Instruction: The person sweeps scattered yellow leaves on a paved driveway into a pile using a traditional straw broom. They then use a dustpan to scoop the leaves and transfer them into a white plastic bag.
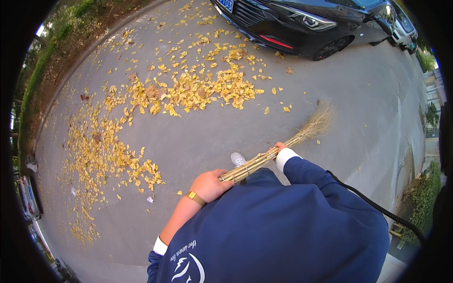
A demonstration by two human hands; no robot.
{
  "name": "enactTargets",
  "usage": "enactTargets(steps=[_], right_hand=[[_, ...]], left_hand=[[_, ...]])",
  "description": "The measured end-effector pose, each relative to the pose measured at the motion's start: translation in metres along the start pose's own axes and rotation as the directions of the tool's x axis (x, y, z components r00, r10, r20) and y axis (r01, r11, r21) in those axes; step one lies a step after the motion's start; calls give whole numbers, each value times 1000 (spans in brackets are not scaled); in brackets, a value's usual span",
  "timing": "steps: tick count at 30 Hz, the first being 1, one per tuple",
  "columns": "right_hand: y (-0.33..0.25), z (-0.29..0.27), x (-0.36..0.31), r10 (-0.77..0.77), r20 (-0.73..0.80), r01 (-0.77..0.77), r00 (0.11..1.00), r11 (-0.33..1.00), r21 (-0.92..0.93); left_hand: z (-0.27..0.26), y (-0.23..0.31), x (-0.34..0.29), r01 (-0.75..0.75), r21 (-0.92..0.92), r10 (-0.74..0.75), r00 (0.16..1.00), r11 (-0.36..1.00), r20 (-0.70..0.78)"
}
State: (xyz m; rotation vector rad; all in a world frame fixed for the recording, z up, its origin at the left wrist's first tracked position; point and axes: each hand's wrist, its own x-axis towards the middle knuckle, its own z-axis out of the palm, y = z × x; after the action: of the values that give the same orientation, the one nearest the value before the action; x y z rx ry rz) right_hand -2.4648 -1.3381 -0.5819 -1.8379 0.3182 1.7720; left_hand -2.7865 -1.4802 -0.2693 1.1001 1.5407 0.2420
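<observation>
A straw broom (257, 161) lies slantwise across the front of my body, held in both hands. My left hand (211, 185), with a gold watch (196, 198) at the wrist, is closed round the end of its bundled stalks. Farther along the handle, my right hand (280, 147) grips the bundle below the bristles. The bristles (317, 123) fan out toward the right, over the grey pavement. Yellow fallen leaves (198, 89) lie in a long drift ahead of me, with another drift (111, 151) curving down the left side.
A black car (302, 28) stands at the far right, with a white car (403, 28) behind it. A curb (71, 70) and hedge border the left. A parked car (29, 198) shows at the left rim, and green shrubs (422, 198) at the right.
</observation>
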Motion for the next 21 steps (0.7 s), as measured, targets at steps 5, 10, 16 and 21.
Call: enactTargets(steps=[5, 10, 16, 21], right_hand=[[128, 128, 8, 178, 354, 229, 918, 490, -841], [317, 262, -101, 418, 750, 847, 513, -389, -362], [444, 405, -177, 292, 488, 479, 823, 105, -871], [452, 441, -219, 277, 643, 633, 714, 137, -762]], left_hand=[[-45, -51, -102, 339, -345, -436, 863, 875, -257], [-20, -101, -232, 424, -587, -721, 486, 689, -495], [5, -142, -237, 283, -754, -803, 139, 593, -579], [-15, -161, -246, -50, -812, -805, 110, 581, -583]])
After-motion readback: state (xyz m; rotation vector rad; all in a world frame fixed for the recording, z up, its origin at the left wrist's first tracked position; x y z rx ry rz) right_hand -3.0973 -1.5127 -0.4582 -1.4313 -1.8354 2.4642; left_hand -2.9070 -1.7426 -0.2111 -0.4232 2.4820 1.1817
